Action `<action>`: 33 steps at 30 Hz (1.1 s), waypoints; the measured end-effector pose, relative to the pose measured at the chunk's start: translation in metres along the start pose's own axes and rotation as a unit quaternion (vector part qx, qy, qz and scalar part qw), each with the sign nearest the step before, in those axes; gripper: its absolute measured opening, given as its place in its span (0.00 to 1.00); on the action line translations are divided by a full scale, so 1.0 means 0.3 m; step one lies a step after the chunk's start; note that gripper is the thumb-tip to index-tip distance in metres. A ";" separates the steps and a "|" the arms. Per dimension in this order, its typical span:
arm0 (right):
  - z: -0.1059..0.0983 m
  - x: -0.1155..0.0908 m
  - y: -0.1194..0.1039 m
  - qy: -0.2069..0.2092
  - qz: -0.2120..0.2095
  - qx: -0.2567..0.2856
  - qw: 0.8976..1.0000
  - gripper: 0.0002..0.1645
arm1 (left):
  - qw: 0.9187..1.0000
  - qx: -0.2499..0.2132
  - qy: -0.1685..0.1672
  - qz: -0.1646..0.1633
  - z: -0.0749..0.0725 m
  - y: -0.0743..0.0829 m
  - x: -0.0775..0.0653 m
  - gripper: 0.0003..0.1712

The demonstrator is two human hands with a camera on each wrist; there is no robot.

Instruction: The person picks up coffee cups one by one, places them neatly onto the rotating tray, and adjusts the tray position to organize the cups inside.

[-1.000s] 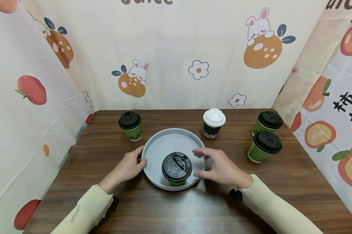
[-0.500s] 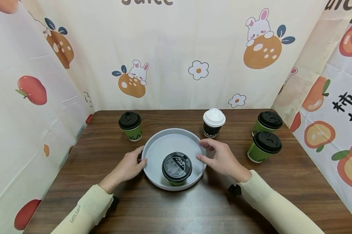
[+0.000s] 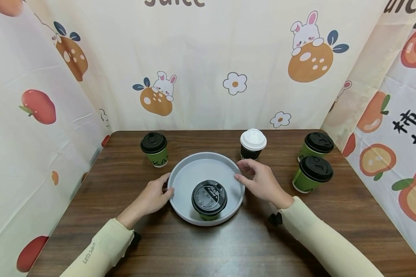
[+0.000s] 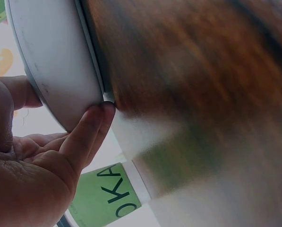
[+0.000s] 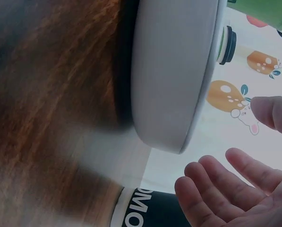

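Here, gray tray between hands

The left hand is pointed toward two o'clock, thumb and fingers set in a pinch, overlapped ones seemingly curled; the right hand is turned toward ten, thumb parted from fingers.

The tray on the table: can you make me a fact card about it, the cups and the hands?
Tray: round gray tray on a brown table
On the tray: one black-lidded green cup
Left hand: grips the tray's left edge
Right hand: by the tray's right edge, holding nothing
White-lidded cup: just beyond the right hand
Other cups: left green cup, front right green cup, back right green cup
Total cups: five, all lidded
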State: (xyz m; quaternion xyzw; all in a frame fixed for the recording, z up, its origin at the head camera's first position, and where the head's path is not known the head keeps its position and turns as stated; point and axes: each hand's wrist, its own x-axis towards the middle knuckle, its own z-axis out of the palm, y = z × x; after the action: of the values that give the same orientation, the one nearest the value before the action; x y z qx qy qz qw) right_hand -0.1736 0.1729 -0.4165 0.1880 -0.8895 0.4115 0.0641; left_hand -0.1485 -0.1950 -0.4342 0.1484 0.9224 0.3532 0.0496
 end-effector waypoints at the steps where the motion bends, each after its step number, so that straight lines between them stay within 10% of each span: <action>1: 0.000 0.002 0.002 0.000 0.003 -0.003 1.000 0.23 | 1.000 0.000 0.000 0.000 0.000 0.000 0.000 0.31; 33: 0.036 0.100 0.055 -0.030 0.083 -0.028 0.996 0.24 | 1.000 0.001 -0.004 -0.015 0.004 -0.001 0.005 0.33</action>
State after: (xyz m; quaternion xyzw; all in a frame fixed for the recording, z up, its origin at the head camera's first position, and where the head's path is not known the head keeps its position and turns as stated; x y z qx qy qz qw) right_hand -0.2072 0.1660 -0.4271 0.1239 -0.9149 0.3842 0.0084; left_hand -0.1498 -0.1941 -0.4354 0.1362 0.9246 0.3510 0.0585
